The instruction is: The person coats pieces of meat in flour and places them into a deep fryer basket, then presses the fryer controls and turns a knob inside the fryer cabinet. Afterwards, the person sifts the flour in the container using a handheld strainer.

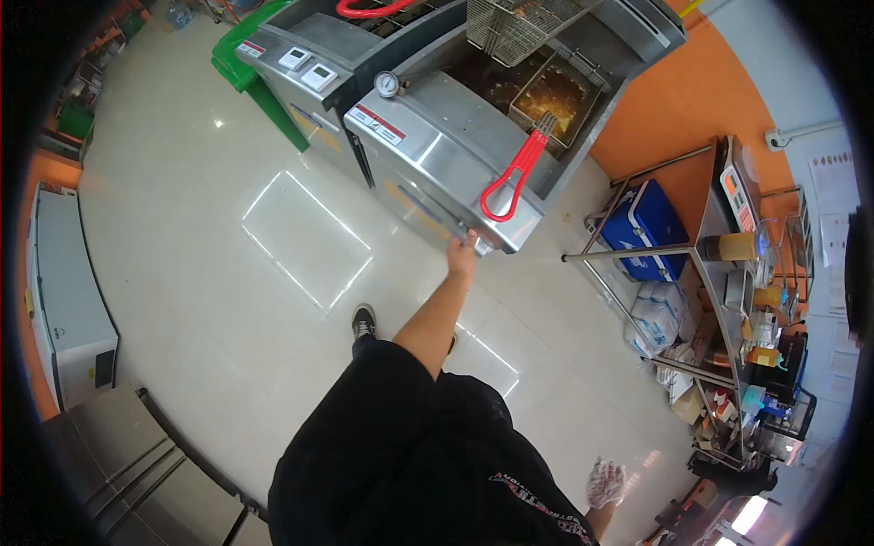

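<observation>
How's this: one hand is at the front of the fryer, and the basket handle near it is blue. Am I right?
Almost: the basket handle is red, not blue, as the head view shows. The left hand is indeed at the front of the fryer.

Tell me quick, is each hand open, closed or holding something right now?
Left hand: at the front of the fryer; its grip cannot be told.
Right hand: gloved, nothing visible in it; open or closed cannot be told.

Basket handle (527, 156) — red; fryer (446, 109) — silver-grey
</observation>
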The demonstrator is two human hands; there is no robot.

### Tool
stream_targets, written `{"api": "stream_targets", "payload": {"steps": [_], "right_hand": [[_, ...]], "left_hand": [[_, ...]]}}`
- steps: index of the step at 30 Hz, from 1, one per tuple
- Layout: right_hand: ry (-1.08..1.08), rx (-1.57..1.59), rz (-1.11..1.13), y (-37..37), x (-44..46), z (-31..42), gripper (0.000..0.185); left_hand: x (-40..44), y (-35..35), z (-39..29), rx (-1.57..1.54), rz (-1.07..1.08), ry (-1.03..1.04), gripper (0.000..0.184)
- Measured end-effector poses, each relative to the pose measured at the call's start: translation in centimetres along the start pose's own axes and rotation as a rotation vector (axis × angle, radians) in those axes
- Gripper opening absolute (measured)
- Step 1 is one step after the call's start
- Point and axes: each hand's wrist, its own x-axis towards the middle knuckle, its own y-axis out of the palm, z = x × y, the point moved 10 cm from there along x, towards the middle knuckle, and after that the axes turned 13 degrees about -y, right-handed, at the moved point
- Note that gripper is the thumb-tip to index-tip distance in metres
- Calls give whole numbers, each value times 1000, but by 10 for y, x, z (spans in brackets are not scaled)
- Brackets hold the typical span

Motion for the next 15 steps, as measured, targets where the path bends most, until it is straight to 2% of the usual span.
{"api": "stream_targets", "payload": {"steps": [1,3,5,7,8,11,13,15], "right_hand": [[56,9,-94,-7,0,-6,37],[19,-37,-19,-1,10,-6,43],[97,-9,-54,1,31,-20,44],[109,-12,-13,4,65,-33,45],[173,-8,-3,13,74,-47,45],[324,-40,32,70,80,-91,46],[244,-135,124,128,85,-112,46],[268,-204,178,177,93,-148,44]], "left_hand": [[-12,-18,-16,200,-224,215,37],[-24,-63,-11,359,-369,276,45],[-44,-103,-16,476,-301,192,48],[-80,-134,-47,430,-239,108,51],[-84,-158,-58,571,-299,108,52],[-100,-224,-90,865,-562,174,50],[-106,-254,-123,1001,-610,152,47],[-100,-288,-152,1113,-707,309,46]]}}
